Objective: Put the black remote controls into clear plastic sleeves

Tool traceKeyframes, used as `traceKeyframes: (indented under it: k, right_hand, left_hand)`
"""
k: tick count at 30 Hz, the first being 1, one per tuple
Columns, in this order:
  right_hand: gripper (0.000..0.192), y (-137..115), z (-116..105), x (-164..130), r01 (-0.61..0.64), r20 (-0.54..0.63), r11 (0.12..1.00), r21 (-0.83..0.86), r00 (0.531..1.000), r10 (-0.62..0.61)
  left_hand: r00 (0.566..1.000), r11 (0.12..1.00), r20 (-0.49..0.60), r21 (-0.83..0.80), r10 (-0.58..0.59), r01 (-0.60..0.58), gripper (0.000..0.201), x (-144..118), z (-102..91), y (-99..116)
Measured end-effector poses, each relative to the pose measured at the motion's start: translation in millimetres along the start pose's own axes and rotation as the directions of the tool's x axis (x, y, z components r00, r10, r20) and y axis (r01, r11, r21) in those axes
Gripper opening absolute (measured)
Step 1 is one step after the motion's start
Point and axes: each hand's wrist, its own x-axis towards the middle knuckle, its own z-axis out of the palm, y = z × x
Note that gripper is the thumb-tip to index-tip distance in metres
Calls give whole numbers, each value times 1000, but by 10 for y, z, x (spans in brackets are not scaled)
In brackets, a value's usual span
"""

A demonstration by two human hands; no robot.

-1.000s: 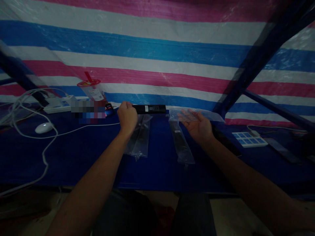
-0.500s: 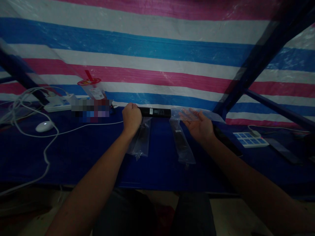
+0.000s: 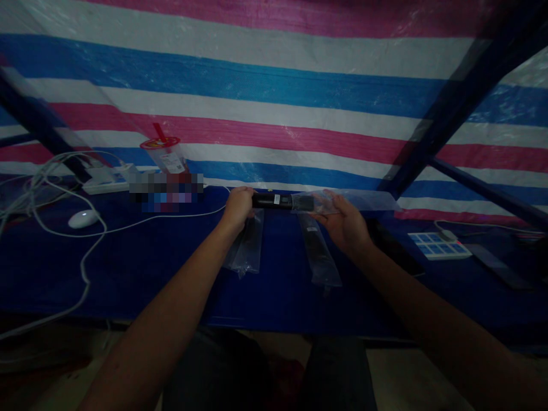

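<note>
A long black bar [image 3: 268, 200] with a small white label, resembling a laptop battery, lies level between my hands. My left hand [image 3: 240, 206] is closed around its left end. The bar's right end sits inside a clear plastic bag [image 3: 368, 200]. My right hand [image 3: 345, 222] grips that bag near its mouth, around the bar's end, with the loose part reaching out to the right. Below, on the table, are two bagged dark bars: one bag [image 3: 248, 251] under my left hand, partly hidden by it, and another bag [image 3: 321, 254] beside my right wrist.
On the left of the blue table [image 3: 274, 308] are a white mouse [image 3: 83, 219], tangled white cables and a cup with a red straw [image 3: 169, 157]. At right lie a dark flat device [image 3: 396, 248], a white power strip [image 3: 439, 245] and a phone [image 3: 499, 265]. Striped sheeting hangs behind.
The black bar's right end has slid into the clear bag. My left hand has shifted right with the bar, and my right hand's fingers have closed more around the bag.
</note>
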Motion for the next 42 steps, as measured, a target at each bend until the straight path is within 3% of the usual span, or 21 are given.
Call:
traceKeyframes:
  k: [3,9,17,25,30,34,38,42]
  right_hand:
    - [25,-26,56,-47,17,46,999,-28,999,-15]
    - [47,-37,156,-135,60,88,996,-61,995,-55]
    - [45,-6,113,-113,104,104,992,-74,990,-96]
    - [43,154,184,-117,144,107,976,-163,986,-127]
    - [39,275,256,-89,213,163,921,-327,972,-167]
    - [30,291,265,-85,250,183,864,-437,965,-187]
    - [23,308,255,-87,257,201,863,-435,962,-186]
    - [25,348,252,-83,253,211,877,-408,961,-179]
  left_hand:
    - [997,994,62,-89,-52,57,11,-42,43,20]
    - [991,993,134,-115,12,4,14,-74,95,28]
    - [954,985,293,-174,56,-4,22,-165,127,83]
    - [976,985,211,-173,51,-14,26,-214,240,31]
    - [973,988,225,-150,55,-22,31,-232,269,28]
    - [970,991,210,-71,125,-112,33,-206,230,9]
    - [956,977,214,25,200,-210,33,-172,184,-21]
    - [956,982,236,26,177,-188,26,-162,154,-13]
